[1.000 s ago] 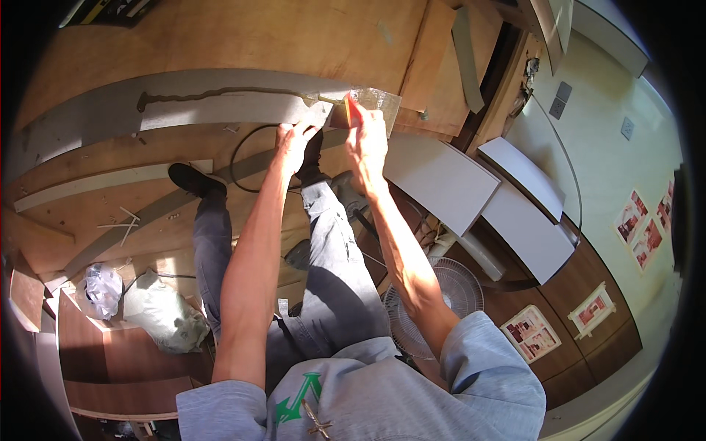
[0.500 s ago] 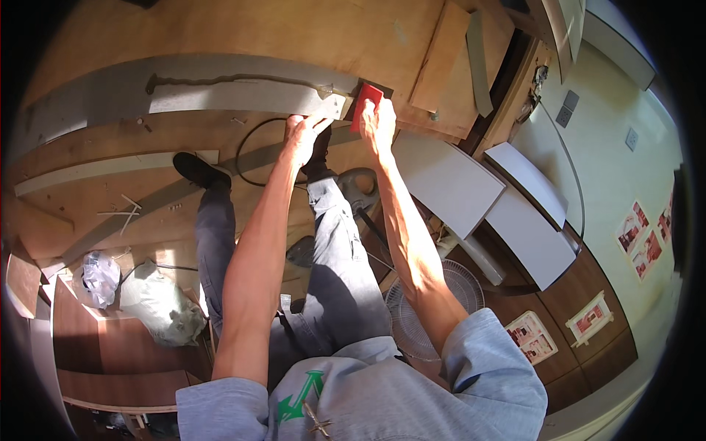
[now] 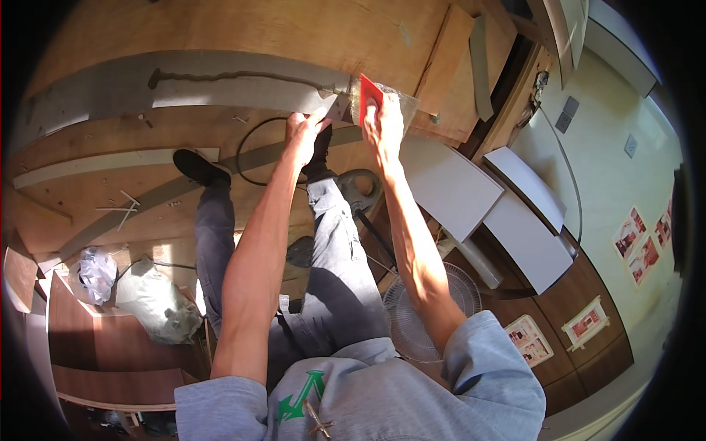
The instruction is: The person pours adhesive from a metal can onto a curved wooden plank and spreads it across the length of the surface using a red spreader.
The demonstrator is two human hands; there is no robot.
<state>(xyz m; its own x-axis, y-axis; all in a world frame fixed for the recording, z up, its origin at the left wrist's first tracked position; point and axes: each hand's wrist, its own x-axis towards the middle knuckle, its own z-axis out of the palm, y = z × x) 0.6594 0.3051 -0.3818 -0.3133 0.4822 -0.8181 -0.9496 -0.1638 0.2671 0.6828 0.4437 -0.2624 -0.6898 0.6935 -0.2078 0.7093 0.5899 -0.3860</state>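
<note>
1. While the right hand (image 3: pixel 384 125) grips a flat red blade (image 3: pixel 370 94), clear film (image 3: pixel 407 112) spreads just beyond it; whether the hand holds the film too cannot be told.
2. Fingers of the left hand (image 3: pixel 300 138) meet the near edge of a long grey strip (image 3: pixel 243 92) by its right part; pinching or merely touching, one cannot tell.
3. Beyond both hands, the strip lies along a wooden surface (image 3: pixel 257 26), a wavy brownish bead (image 3: pixel 213 76) running over it. It looks thin, probably light and bendy, best taken by its bare edges, clear of the bead, which appears tacky or slick.
4. The blade seems light and fairly stiff, suited to a pinch across its broad faces; the film looks limp and easily creased.
5. Farther out, white sticks (image 3: pixel 125 209) lie to the left, white panels (image 3: pixel 533 242) to the right.
</note>
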